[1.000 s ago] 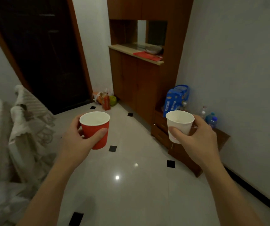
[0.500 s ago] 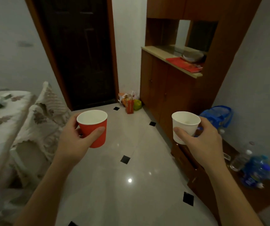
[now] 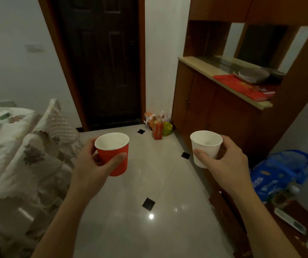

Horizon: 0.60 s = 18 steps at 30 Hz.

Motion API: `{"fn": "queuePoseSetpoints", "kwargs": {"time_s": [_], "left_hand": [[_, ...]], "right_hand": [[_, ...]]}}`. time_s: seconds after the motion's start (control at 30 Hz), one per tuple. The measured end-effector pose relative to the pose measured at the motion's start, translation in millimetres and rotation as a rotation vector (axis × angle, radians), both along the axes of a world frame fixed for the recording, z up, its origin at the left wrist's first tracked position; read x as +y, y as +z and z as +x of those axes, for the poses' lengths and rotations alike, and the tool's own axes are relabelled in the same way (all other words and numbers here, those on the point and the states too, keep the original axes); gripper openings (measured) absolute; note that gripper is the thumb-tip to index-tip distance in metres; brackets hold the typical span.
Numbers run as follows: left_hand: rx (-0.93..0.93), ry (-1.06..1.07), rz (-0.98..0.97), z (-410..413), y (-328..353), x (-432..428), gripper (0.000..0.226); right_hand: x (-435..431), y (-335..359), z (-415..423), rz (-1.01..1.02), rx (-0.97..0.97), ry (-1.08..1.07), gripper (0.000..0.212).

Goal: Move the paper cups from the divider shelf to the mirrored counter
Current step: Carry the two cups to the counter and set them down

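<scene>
Two paper cups held upright, mouths up, above the tiled floor [image 3: 130, 211]: left hand [image 3: 91, 164] wraps the red cup [image 3: 115, 155], right hand [image 3: 223, 161] clasps the white cup [image 3: 205, 146], apparently empty, short of the mirrored counter [image 3: 201, 65].

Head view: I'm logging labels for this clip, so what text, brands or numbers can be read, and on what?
None can be read.
Blue bag: white print, too blurred.
Red packet on the mirrored counter: gold marks, too small.
Orange carton: illegible.
Red cup and white cup: plain.

Door [image 3: 101, 62] ahead, table [image 3: 2, 131] left, counter [image 3: 196, 63] right bearing bowl [image 3: 251, 75].
</scene>
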<state>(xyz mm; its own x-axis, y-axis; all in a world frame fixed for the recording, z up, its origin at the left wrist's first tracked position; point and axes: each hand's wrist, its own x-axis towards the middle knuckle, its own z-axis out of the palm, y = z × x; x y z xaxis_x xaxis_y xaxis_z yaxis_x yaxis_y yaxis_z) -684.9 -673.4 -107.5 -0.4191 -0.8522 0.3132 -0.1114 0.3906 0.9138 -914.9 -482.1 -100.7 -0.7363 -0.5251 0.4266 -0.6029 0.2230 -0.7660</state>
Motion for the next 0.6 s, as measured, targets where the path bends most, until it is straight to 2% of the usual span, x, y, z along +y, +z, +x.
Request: {"fn": "queuePoseSetpoints", "kwargs": {"time_s": [0.27,0.43,0.6], "left_hand": [[0.030,-0.044,0.025,-82,9,-158,0.072],[0.008,-0.063,0.026,-127,5,-227,0.079],[-0.015,-0.068,0.014,-182,-3,-288,0.077]], "right_hand": [[-156,13,-76,0.002,0.026,-0.027,0.060],[-219,9,-120,-0.008,0.011,-0.049,0.058],[-282,-1,-170,-0.017,-0.010,-0.056,0.063]]}}
